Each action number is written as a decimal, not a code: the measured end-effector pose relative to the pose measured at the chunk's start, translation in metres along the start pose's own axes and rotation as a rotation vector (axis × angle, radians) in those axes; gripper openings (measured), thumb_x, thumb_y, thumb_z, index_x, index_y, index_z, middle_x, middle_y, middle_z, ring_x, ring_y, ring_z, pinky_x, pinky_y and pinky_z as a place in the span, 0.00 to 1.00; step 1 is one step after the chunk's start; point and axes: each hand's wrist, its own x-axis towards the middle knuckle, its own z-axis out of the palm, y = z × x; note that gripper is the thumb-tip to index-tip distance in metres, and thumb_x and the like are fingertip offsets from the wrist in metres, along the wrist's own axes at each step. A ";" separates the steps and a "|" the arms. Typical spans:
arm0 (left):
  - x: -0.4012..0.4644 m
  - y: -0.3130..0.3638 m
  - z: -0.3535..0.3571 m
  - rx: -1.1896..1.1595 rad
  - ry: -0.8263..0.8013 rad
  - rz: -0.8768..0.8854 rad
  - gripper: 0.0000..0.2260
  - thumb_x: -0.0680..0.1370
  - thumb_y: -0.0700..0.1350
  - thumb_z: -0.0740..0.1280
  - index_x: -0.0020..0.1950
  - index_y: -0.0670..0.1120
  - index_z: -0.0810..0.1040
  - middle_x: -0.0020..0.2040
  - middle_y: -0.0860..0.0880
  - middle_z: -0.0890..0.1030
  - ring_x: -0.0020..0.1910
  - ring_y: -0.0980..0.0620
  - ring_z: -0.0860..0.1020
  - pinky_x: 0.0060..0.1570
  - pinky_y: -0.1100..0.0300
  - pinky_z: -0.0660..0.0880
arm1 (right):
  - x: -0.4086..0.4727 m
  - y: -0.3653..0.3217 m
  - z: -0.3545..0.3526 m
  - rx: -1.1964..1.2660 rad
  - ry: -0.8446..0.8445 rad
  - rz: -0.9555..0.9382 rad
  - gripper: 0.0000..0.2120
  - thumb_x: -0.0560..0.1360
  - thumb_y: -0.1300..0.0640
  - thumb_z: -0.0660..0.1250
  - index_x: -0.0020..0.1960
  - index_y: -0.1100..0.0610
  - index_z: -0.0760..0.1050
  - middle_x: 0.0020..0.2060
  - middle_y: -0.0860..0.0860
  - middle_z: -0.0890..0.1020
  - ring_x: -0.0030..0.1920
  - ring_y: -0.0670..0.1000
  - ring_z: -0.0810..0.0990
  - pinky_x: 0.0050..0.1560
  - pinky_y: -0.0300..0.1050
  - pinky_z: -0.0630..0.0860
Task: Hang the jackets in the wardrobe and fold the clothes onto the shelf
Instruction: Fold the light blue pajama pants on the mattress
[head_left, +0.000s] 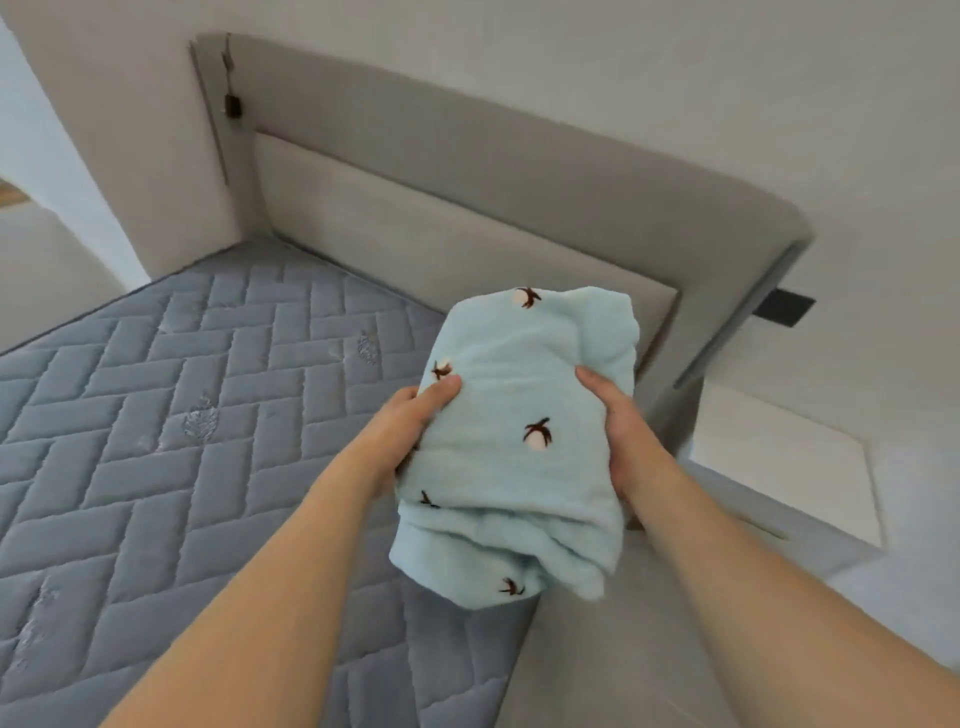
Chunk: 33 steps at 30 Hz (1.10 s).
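Observation:
A folded light-blue fleece garment (524, 415) with small brown-and-white cotton-flower prints is held up in the air above the bed's right edge. My left hand (415, 426) grips its left side, thumb on top and fingers hidden underneath. My right hand (618, 421) grips its right side the same way, thumb lying across the top. The folded layers hang down toward me at the near end. No wardrobe, shelf or jacket is in view.
A bare grey quilted mattress (171, 441) fills the left and lower part of the view. A beige upholstered headboard (467, 192) runs behind it against a pale wall. A white floor (789, 467) shows to the right of the grey bed frame (623, 649).

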 end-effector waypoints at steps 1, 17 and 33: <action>-0.008 0.016 0.019 0.052 -0.056 0.016 0.36 0.65 0.70 0.74 0.66 0.50 0.78 0.58 0.48 0.84 0.56 0.45 0.83 0.61 0.44 0.76 | -0.022 -0.021 -0.008 0.037 0.031 -0.062 0.21 0.76 0.47 0.68 0.66 0.54 0.77 0.58 0.57 0.83 0.57 0.60 0.82 0.55 0.56 0.79; -0.130 0.210 0.469 0.341 -0.718 0.349 0.40 0.60 0.76 0.72 0.61 0.48 0.80 0.52 0.46 0.86 0.51 0.44 0.85 0.58 0.46 0.77 | -0.399 -0.265 -0.218 0.273 0.558 -0.933 0.17 0.76 0.48 0.68 0.61 0.55 0.79 0.52 0.57 0.85 0.50 0.58 0.85 0.43 0.51 0.82; -0.311 0.228 0.860 0.363 -1.106 0.616 0.50 0.57 0.75 0.73 0.72 0.51 0.65 0.60 0.49 0.78 0.52 0.47 0.80 0.48 0.49 0.77 | -0.699 -0.327 -0.422 0.494 1.016 -1.520 0.17 0.78 0.51 0.66 0.65 0.56 0.76 0.56 0.57 0.83 0.55 0.59 0.83 0.53 0.55 0.81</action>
